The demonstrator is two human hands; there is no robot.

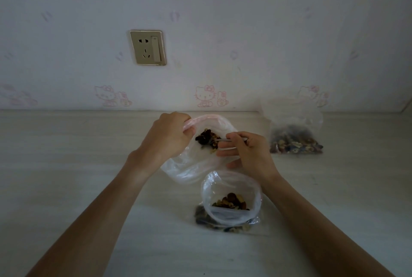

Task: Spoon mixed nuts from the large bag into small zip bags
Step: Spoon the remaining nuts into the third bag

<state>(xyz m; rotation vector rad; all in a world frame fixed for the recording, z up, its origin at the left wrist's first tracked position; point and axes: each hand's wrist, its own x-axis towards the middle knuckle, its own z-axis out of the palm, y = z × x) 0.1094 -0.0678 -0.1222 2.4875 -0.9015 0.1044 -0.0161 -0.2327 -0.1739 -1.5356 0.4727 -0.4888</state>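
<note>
A pale wall (223, 20) with faint pink cartoon cats fills the top of the view, and a gold-colored socket (148, 47) with a switch sits on it. Below the wall is a light wooden table (66, 165). In the middle of the table lies the large bag (189, 165), made of clear thin plastic, with its mouth held wide. A heap of mixed nuts (206, 140) sits inside it, dark brown and tan. The left hand (169, 136) grips the far left rim of the large bag, with its fingers curled over the plastic edge. The right hand (247, 152) pinches a thin metal spoon (227, 140) between thumb and fingers, and the front end of the spoon is down among the nuts. The bowl of the spoon is hard to see, so it may be under the nuts. Just in front of the large bag, close to the person, stands a small zip bag (231, 198) with its top open and some nuts at the bottom. Under it there seems to be one more flat bag of nuts (200, 216). Far off to the right, near the wall, another small bag (294, 132) stands with nuts in its bottom part.
</note>
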